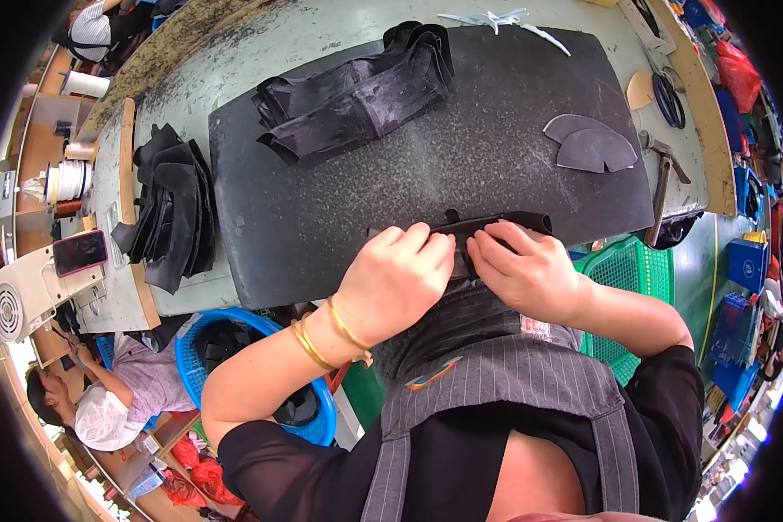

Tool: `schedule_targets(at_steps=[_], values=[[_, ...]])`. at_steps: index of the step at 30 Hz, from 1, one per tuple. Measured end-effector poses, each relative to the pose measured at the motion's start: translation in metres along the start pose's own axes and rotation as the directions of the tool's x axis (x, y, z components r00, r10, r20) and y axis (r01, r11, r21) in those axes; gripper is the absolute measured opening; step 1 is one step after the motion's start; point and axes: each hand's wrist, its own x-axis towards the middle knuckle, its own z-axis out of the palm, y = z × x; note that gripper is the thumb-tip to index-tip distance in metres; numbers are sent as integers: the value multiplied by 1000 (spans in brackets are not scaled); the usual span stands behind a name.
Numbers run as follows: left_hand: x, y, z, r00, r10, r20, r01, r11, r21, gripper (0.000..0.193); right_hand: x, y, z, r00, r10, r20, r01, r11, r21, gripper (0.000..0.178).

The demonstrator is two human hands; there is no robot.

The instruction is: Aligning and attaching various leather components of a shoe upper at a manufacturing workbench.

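Note:
Both my hands work on one black piece of sheet material (518, 219), leather-like, at the near edge of a dark board (461, 165). My left hand (400, 274) pinches it with bent fingers on its left part. Close beside it, my right hand (524, 265) grips the right part, with thumb and fingers pressed together. The upper edge of the piece curls over; its lower part is hidden behind my hands. Farther off on the board lies a stack of similar folded black pieces (357, 104). Two dark rounded flat pieces (590, 146) overlap at the right.
A second bundle of black pieces (178, 204) lies left of the board. A hammer (663, 178) rests at the right edge, near scissors (667, 96). White strips (505, 19) lie at the back. A blue basket (322, 409) and green basket (644, 261) stand below. Another person (139, 383) sits left.

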Motion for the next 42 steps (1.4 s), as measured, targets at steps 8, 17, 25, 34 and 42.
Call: schedule_targets(at_steps=[8, 17, 25, 34, 42], values=[[-4, 9, -2, 992, -114, 60, 121, 986, -113, 26, -3, 8, 1, 999, 38, -33, -34, 990, 134, 39], [5, 27, -8, 994, -86, 69, 94, 988, -126, 27, -4, 0, -3, 987, -116, 107, 130, 983, -130, 32], [15, 80, 30, 950, -306, -67, 310, 948, 72, 25, -22, 13, -4, 990, -59, -125, 67, 996, 63, 41], [30, 86, 46, 881, -392, -264, 396, 917, -38, 20, -42, 8, -25, 677, 705, 212, -693, 514, 505, 21], [32, 97, 57, 946, -243, -214, 287, 935, 209, 26, -24, 39, -15, 498, 761, 416, -636, -6, 772, 19]])
